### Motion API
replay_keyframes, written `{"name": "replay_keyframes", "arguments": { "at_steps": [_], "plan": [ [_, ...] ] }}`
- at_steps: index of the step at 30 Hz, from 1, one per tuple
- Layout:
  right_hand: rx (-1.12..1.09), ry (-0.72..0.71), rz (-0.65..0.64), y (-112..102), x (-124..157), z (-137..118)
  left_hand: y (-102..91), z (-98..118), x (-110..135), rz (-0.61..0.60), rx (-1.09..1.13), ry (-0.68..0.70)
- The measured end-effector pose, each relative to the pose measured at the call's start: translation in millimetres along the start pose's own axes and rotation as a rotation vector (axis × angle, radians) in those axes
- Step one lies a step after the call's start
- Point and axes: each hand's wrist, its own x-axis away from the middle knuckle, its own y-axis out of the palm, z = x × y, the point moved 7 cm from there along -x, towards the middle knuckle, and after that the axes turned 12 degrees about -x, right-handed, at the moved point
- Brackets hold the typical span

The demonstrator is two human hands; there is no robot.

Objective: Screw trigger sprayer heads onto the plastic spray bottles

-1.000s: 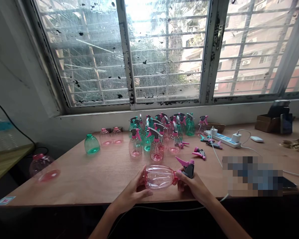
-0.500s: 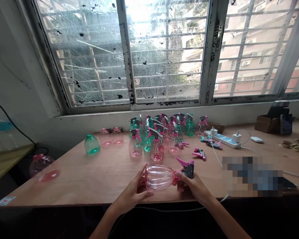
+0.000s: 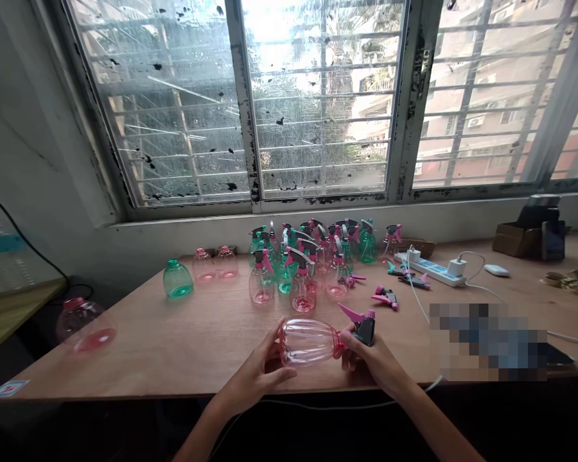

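A clear pink spray bottle [image 3: 309, 342] lies on its side just above the wooden table [image 3: 183, 346], near the front edge. My left hand [image 3: 255, 372] wraps round its base. My right hand [image 3: 370, 359] grips the neck, where a black and pink trigger head [image 3: 362, 324] is fitted, with the pink lever pointing up and left.
Several finished pink and green spray bottles [image 3: 308, 263] stand in a group at the back. A green capless bottle [image 3: 177, 280] and two pink ones [image 3: 214, 263] stand to their left. Loose trigger heads [image 3: 388, 296], a power strip [image 3: 436, 269] and a cardboard box [image 3: 530, 237] lie to the right.
The bottle has turned slightly between my hands, and my left fingers have shifted on its base. Nothing else has moved.
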Motion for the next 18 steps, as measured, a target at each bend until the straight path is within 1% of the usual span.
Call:
{"name": "replay_keyframes", "arguments": {
  "at_steps": [7,13,18],
  "plan": [
    [-0.007,-0.006,0.000,-1.2,0.3,1.2,-0.5,-4.1,1.4,0.003,-0.001,0.000],
    [0.000,-0.008,-0.012,-0.5,-0.2,3.0,2.2,-0.3,0.0,-0.034,0.045,-0.013],
    [0.015,0.003,-0.006,0.9,0.5,1.2,2.0,2.5,0.8,-0.024,0.021,-0.019]
  ]
}}
